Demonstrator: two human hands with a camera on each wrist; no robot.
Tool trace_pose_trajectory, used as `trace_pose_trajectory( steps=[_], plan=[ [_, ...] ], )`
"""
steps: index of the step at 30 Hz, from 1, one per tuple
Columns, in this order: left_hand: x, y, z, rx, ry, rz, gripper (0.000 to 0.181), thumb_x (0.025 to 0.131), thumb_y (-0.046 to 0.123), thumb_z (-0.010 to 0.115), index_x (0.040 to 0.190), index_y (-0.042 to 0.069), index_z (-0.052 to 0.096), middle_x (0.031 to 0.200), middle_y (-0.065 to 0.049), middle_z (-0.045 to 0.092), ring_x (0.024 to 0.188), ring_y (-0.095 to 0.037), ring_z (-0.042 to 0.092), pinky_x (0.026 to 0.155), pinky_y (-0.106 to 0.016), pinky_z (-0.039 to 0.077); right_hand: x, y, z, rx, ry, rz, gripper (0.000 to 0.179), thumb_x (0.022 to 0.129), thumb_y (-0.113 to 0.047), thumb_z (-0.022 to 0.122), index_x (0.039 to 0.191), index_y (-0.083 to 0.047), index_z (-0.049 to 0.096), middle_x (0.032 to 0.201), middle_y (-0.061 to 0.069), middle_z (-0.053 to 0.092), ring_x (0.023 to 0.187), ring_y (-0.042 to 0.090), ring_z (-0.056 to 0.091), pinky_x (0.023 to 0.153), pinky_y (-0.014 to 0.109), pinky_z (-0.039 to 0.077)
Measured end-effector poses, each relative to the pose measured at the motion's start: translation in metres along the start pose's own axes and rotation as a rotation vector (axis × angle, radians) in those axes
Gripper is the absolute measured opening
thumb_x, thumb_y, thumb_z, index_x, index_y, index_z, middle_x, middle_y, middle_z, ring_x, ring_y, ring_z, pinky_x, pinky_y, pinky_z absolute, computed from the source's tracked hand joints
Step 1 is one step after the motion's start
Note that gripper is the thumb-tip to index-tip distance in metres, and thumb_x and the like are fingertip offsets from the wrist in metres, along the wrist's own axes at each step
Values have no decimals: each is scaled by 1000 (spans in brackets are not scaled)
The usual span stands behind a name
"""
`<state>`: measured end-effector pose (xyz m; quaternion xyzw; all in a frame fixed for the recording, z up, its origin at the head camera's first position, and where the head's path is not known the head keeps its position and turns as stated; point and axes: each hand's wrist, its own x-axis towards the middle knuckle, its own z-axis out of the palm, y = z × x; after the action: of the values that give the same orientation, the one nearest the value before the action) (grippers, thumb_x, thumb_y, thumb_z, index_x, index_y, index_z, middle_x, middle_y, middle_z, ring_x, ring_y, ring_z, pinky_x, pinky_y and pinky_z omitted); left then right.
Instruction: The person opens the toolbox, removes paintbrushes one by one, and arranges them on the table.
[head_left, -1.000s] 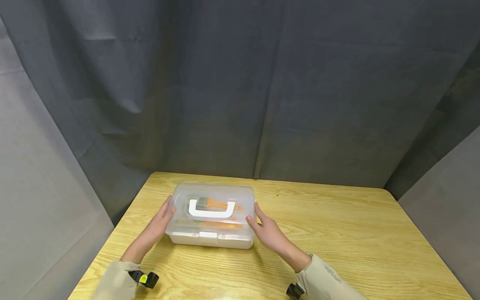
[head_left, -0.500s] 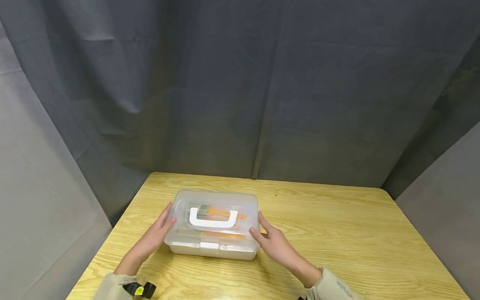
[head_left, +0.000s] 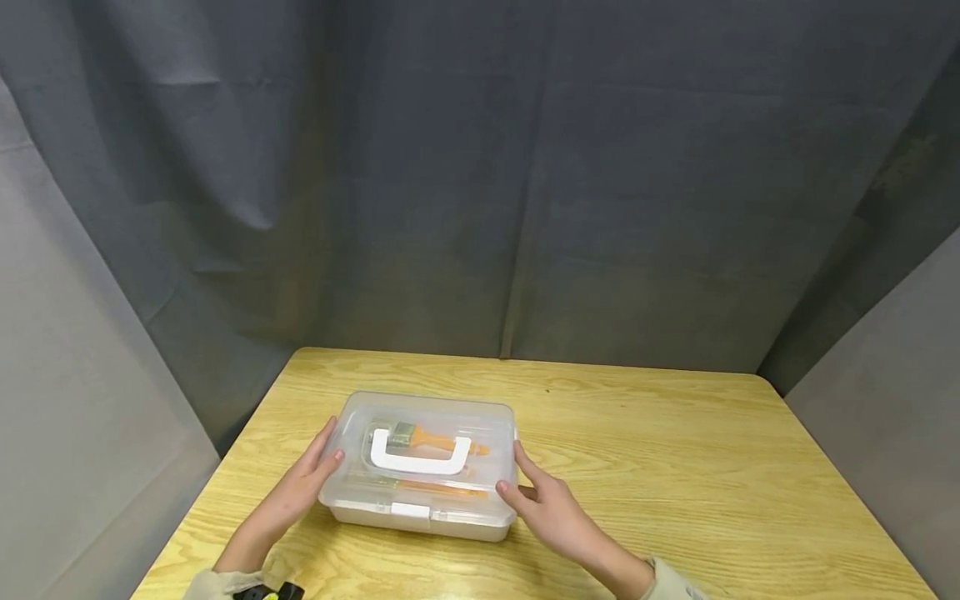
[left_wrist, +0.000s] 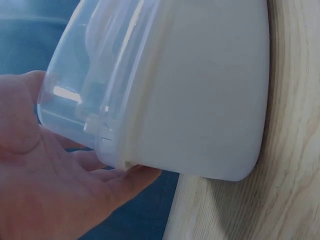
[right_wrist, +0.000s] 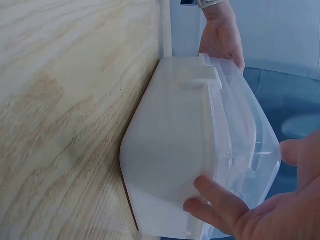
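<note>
A plastic storage box (head_left: 360, 515) with a clear lid and white base sits closed on the table in the head view. Its white handle (head_left: 420, 465) lies across the lid, and the front latch (head_left: 411, 510) is down. Through the lid shows a flat paintbrush (head_left: 431, 438) with an orange handle, with another orange-handled item (head_left: 442, 487) below it. My left hand (head_left: 294, 493) holds the box's left end, thumb at the lid and fingers under its rim. At the right end my right hand (head_left: 553, 515) grips likewise, fingertips (right_wrist: 207, 185) against the base just below the rim.
The box stands on a wood-grain table (head_left: 660, 475). A dark grey curtain (head_left: 637, 208) hangs behind the table's far edge. Light grey panels flank it on the left (head_left: 75, 375) and right (head_left: 892, 375).
Both hands have drawn the box across the table toward the person, with a slight turn. Their hold on its two ends stays the same.
</note>
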<state>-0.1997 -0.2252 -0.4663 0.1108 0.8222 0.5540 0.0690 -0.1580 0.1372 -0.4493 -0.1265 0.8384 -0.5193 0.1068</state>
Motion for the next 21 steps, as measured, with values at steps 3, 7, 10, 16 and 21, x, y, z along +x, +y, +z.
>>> trace_pose_trajectory(
  steps=[3, 7, 10, 16, 21],
  plan=[
    [-1, 3, 0, -11, 3, 1, 64, 103, 30, 37, 152, 5, 4, 156, -22, -2, 140, -42, -4, 109, -57, 0, -1, -3, -3, 4, -7, 5, 75, 97, -40, 50, 151, -3, 12, 153, 21, 17, 119, 36, 51, 85, 41, 51],
    [-3, 6, -1, -27, -1, -10, 64, 103, 29, 39, 152, 6, 5, 155, -22, -2, 140, -42, -4, 109, -57, 1, -4, -6, -6, 2, -21, 12, 75, 97, -40, 51, 151, -4, 14, 152, 21, 18, 118, 34, 53, 85, 40, 51],
    [-4, 7, -1, -39, 0, -11, 63, 103, 28, 39, 152, 6, 6, 155, -23, -1, 140, -43, -3, 109, -58, 1, -6, -7, -7, -8, -29, 6, 75, 97, -40, 52, 150, -3, 16, 152, 21, 19, 117, 34, 54, 84, 39, 51],
    [-5, 10, -1, -61, 7, -8, 62, 103, 24, 39, 151, 2, 7, 154, -26, 0, 139, -44, -3, 108, -58, 1, -7, -10, -13, -66, -44, -7, 73, 97, -39, 52, 150, -3, 18, 151, 21, 22, 114, 32, 56, 84, 40, 51],
    [-3, 11, -3, -62, -15, -12, 64, 103, 24, 39, 151, 2, 4, 155, -23, -3, 140, -42, -6, 108, -58, 0, -11, -17, -16, -288, 77, -98, 57, 91, -38, 62, 134, -2, 49, 123, 16, 56, 92, 18, 62, 68, 27, 53]
  ],
)
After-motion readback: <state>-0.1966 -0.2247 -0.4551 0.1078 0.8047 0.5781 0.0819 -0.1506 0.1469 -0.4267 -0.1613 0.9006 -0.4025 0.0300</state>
